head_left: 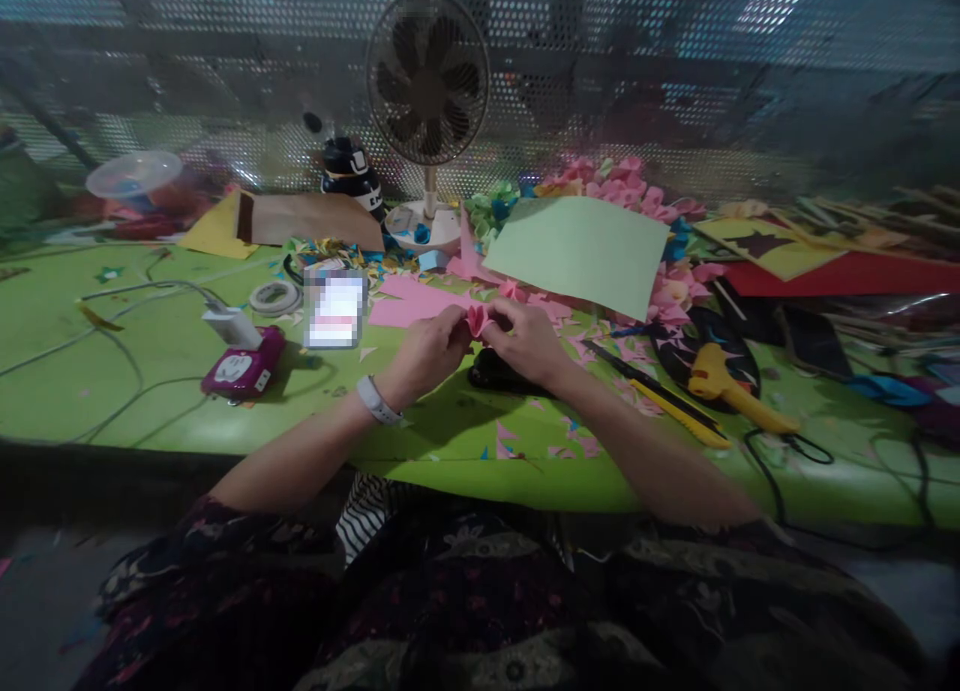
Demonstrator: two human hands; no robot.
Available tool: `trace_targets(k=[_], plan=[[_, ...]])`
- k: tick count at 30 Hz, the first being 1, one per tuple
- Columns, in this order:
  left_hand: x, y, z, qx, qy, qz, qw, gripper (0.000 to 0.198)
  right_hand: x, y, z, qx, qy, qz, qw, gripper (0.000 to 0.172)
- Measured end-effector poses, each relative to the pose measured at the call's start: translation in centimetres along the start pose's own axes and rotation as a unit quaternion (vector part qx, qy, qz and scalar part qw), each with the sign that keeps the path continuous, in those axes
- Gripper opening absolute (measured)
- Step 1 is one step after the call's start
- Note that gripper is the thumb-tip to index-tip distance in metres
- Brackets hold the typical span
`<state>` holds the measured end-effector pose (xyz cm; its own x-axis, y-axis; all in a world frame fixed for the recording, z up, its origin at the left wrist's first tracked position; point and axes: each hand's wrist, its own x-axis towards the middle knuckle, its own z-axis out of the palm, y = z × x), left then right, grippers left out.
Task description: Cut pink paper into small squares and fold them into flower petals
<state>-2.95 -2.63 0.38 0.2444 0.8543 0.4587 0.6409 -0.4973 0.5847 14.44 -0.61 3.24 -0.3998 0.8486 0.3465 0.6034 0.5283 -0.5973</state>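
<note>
A small folded pink paper piece is held between my two hands above the green table. From its left side my left hand, with a pale band on the wrist, pinches it. The fingers of my right hand close on its other side. Beneath my right hand lies a black object, partly covered by it. Flat pink paper lies just behind my hands, and pink scraps are scattered in front and to the right.
A phone, tape roll and purple adapter lie left. Right are a box cutter and yellow glue gun with a black cable. Behind stand a fan and pale green paper beside heaped pink pieces.
</note>
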Motion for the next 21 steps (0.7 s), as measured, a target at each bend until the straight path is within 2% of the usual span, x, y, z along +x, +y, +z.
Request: trace_targets(k=[5, 11, 17, 21], plan=[[-0.1, 0.4, -0.1, -0.003, 0.031, -0.028, 0.999, 0.012, -0.4, -0.2, 0.7, 0.027, 0.013, 0.021, 0.999, 0.015], [-0.2, 0.9, 0.1, 0.074, 0.022, -0.068, 0.995, 0.012, -0.8, -1.0, 2.0, -0.060, 0.017, 0.050, 0.997, 0.020], [-0.2, 1.6, 0.2, 0.151, -0.035, -0.091, 0.984, 0.015, -0.7, -2.2, 2.5, -0.179, -0.030, 0.089, 0.979, 0.024], [-0.1, 1.9, 0.2, 0.157, -0.054, -0.115, 0.979, 0.016, -0.4, -2.6, 2.8, -0.193, -0.038, 0.100, 0.975, 0.027]])
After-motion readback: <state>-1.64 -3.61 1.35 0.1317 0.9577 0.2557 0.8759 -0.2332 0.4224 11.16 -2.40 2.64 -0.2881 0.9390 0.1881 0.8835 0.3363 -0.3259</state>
